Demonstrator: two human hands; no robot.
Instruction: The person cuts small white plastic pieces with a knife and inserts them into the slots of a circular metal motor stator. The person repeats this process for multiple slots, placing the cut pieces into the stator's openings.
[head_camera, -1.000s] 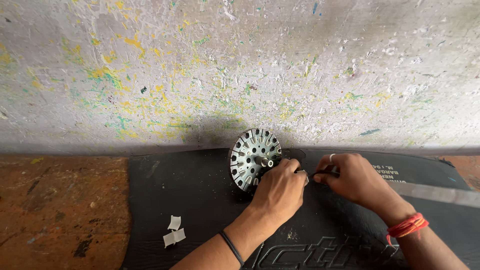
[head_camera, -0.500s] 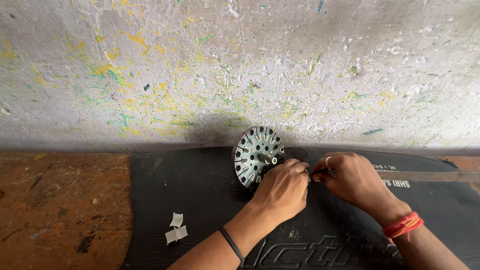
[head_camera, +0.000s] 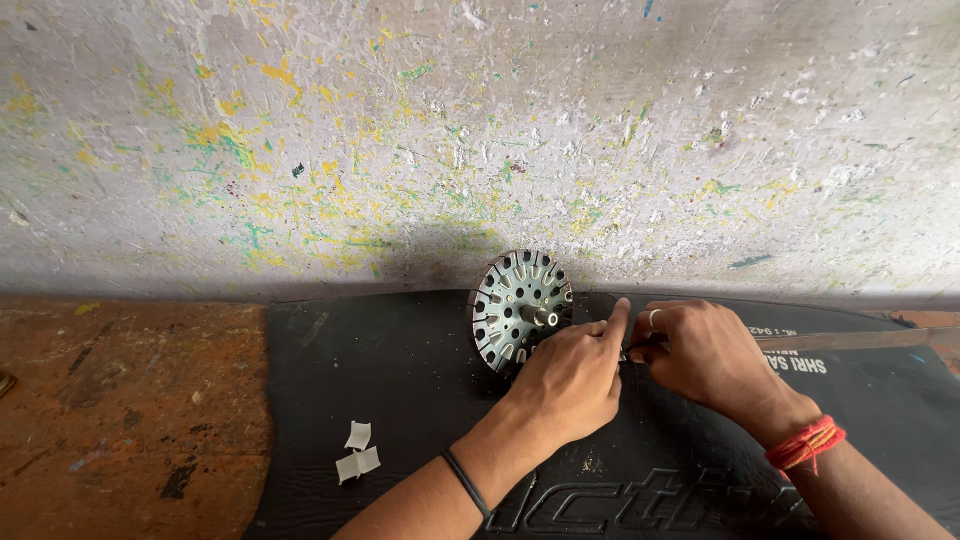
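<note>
The left hand pinches the slotted metal motor core at the black mat's back edge, the right hand grips a thin tool, and the upright core might tip.

The centre of the black rubber mat is blocked by the round slotted metal disc standing against the paint-flecked wall. Free passage is left at lower left, apart from small white paper scraps.

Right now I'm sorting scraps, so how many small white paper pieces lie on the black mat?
2. One white piece lies on the black mat left of the left hand's forearm; a second white piece lies just below it. More may be hidden under the arms.
</note>
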